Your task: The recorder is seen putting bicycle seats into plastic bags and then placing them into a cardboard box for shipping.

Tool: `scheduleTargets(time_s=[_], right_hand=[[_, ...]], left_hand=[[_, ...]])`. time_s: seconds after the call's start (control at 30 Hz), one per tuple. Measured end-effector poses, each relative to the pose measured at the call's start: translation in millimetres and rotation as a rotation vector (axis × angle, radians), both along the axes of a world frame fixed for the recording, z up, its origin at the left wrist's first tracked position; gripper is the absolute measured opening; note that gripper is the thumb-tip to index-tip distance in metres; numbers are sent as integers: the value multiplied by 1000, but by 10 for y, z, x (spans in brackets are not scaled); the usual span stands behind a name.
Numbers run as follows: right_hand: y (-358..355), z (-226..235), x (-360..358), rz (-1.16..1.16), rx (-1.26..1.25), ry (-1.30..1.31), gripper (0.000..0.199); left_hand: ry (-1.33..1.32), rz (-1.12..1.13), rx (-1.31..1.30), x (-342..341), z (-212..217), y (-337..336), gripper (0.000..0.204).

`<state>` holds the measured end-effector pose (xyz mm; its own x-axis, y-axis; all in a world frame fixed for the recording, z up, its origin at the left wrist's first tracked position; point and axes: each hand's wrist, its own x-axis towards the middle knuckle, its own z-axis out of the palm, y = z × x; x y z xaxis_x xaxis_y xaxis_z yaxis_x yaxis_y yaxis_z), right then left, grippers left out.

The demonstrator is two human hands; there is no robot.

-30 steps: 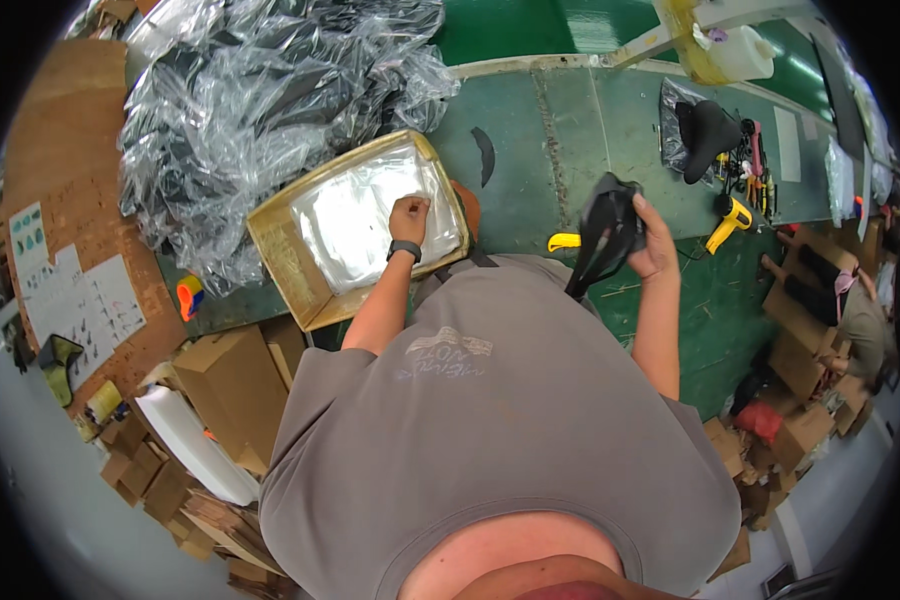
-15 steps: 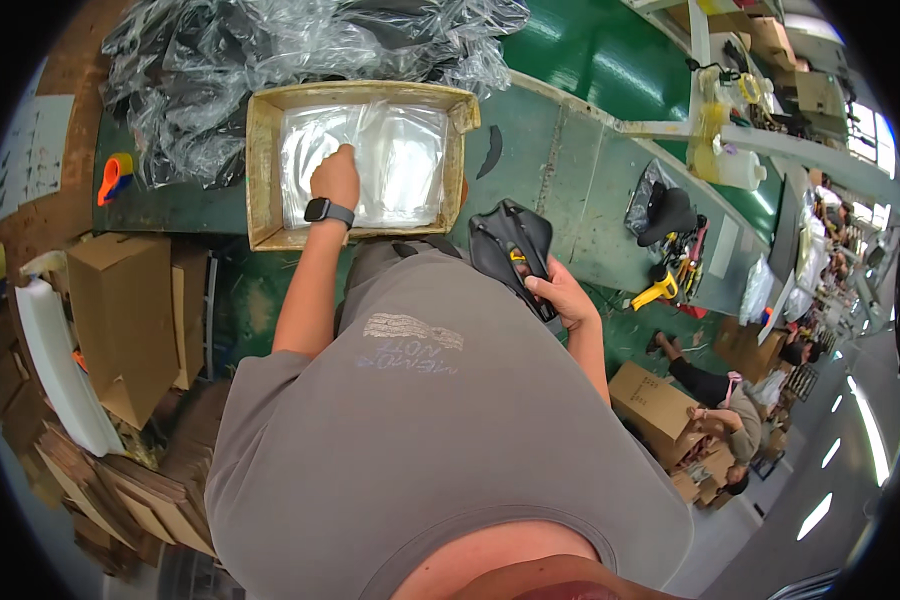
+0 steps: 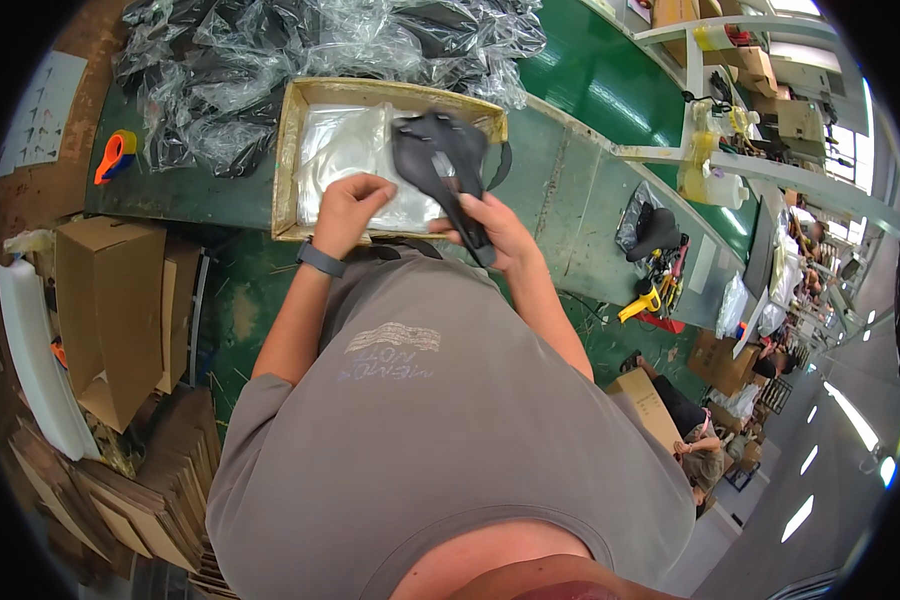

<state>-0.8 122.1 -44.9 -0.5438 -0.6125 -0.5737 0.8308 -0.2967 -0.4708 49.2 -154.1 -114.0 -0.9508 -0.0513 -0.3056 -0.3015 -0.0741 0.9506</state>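
Head view: a black bicycle saddle [image 3: 432, 155] is gripped by the right hand [image 3: 500, 235], its narrow nose pinched between thumb and fingers and pointed toward the wearer's body. Its wide rear, slightly blurred, is held over the right part of an open cardboard box [image 3: 285, 170], in which clear plastic bags [image 3: 342, 140] are stacked. Above the bags' near edge, the left hand [image 3: 348, 208] is placed, its thumb and index finger pressed together; whether any film is pinched there cannot be told. A dark wristwatch [image 3: 320, 261] is worn on that wrist. The box is set on a green counter [image 3: 560, 225], where plastic-wrapped black items [image 3: 225, 85] are heaped beyond it. An orange tape dispenser [image 3: 116, 155] is seen farther left.
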Motion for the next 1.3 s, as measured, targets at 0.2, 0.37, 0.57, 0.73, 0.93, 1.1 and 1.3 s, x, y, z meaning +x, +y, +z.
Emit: scheduleTargets(time_s=[0.2, 0.37, 0.57, 0.73, 0.93, 1.1, 1.3], right_hand=[[-575, -369, 97, -99, 21, -174, 41], [-407, -536, 294, -615, -536, -468, 36], [-175, -28, 421, -145, -115, 397, 42], [-239, 386, 578, 361, 817, 952, 62], [21, 213, 716, -316, 428, 55, 53], [164, 93, 745, -385, 461, 379, 31], [649, -86, 567, 70, 180, 822, 28]], left_hand=[[-145, -64, 203, 299, 106, -57, 18], [-164, 414, 1243, 413, -43, -611, 19], [-337, 133, 820, 288, 170, -783, 17], [-36, 152, 213, 60, 403, -216, 12], [442, -519, 169, 150, 1187, 432, 11], [-176, -388, 488, 275, 975, 651, 19], [-440, 239, 484, 299, 695, 1131, 34]])
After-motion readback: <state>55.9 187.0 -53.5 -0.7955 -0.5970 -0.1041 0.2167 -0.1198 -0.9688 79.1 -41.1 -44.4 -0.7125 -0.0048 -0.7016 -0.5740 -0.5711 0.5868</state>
